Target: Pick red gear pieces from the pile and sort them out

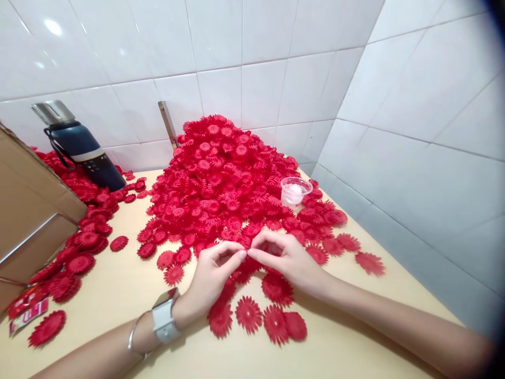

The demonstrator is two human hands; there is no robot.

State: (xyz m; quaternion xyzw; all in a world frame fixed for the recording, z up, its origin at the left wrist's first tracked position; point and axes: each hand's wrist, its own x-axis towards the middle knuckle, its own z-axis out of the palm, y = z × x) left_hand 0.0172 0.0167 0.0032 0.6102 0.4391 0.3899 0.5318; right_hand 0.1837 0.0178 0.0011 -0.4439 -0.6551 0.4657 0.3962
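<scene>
My left hand (219,267) and my right hand (284,257) meet over the front of a big pile of red flower-shaped pieces (221,173). Thumb and forefinger of each are pinched together, the tips touching or nearly so. Whatever lies between them is too small or hidden to make out. Just below my hands, loose red flower pieces (248,314) with toothed edges and a small pale centre lie flat on the table (339,342). More of them lie partly under my fingers. A watch and a bangle are on my left wrist.
A clear plastic cup (295,192) with white stuff in it stands at the pile's right. To the left are a dark blue flask (84,147), a cardboard box (31,210), more red flowers and small wrappers (29,316). Tiled walls (426,158) bound the back and right.
</scene>
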